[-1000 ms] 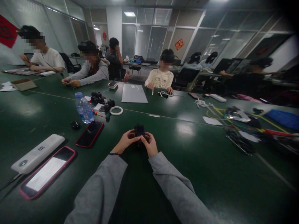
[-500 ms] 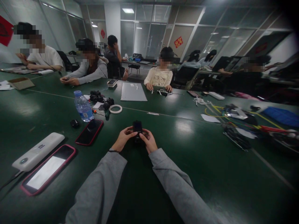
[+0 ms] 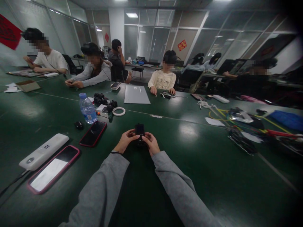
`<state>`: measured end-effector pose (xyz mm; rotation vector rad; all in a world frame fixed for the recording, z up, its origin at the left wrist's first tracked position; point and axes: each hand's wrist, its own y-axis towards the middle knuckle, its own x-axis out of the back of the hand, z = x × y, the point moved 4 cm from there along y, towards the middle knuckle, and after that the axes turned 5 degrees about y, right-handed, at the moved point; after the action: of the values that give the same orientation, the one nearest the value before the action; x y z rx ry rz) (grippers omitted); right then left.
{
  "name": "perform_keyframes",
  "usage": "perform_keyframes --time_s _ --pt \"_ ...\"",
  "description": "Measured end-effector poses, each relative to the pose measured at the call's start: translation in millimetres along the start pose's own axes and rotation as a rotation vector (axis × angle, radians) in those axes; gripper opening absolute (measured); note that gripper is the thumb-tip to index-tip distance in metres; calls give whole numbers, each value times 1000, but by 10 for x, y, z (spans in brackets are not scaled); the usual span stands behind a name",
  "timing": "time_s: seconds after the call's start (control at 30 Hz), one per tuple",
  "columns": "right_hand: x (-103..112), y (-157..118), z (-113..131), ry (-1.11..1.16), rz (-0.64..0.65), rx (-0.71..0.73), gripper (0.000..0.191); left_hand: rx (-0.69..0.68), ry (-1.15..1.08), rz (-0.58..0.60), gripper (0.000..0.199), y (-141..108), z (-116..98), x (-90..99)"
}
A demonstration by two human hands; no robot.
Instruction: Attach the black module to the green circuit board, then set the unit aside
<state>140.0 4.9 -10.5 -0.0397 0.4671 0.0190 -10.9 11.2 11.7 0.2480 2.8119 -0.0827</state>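
A small black device with a dark screen is held upright between my two hands, just above or on the green table; I cannot tell which. My left hand grips its left side, thumb on the front below the screen. On the other side, my right hand grips it too, with its thumb on the lower front. The fingers behind the device are partly hidden. To the left of my hands lies a black phone with a red edge.
A water bottle, black mouse, white power bank and pink-edged phone are on the left. Beyond are a tape roll and a grey board. Cables clutter the right. Several people sit around.
My view has shifted slightly, so the table items and people appear a little further right. Both hands keep hold of the black device, its screen tilted slightly differently.
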Motion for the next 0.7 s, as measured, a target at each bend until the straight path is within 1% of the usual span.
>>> perform_keyframes --time_s 0.1,0.17,0.23,0.27,0.33,0.37,0.43,0.53,0.6,0.7 --pt "35 22 -17 2 -15 15 52 9 -34 10 50 39 42 3" --pt "45 26 -21 1 -32 14 51 43 -105 6 44 58 71 -12" --pt "22 13 -18 -3 -28 -1 51 104 -203 40 40 54 89 -67" --pt "-3 3 -16 -6 -18 -13 51 142 -252 77 43 42 92 -111" --pt "-69 -20 -14 -13 10 -40 51 235 -345 178 57 7 96 -216" --pt "-104 -29 -17 -18 23 -50 51 268 -386 196 63 -5 98 -252" --pt "-171 -38 -32 -35 53 -58 51 263 -448 147 69 1 100 -265" --pt "-248 -44 -64 -134 93 4 49 255 -498 31 69 49 150 -206" --pt "-269 -63 -74 -249 56 101 46 251 -517 -29 67 80 188 -144" --pt "-307 -142 -44 -455 -23 286 42 225 -547 -88 66 95 208 -67"
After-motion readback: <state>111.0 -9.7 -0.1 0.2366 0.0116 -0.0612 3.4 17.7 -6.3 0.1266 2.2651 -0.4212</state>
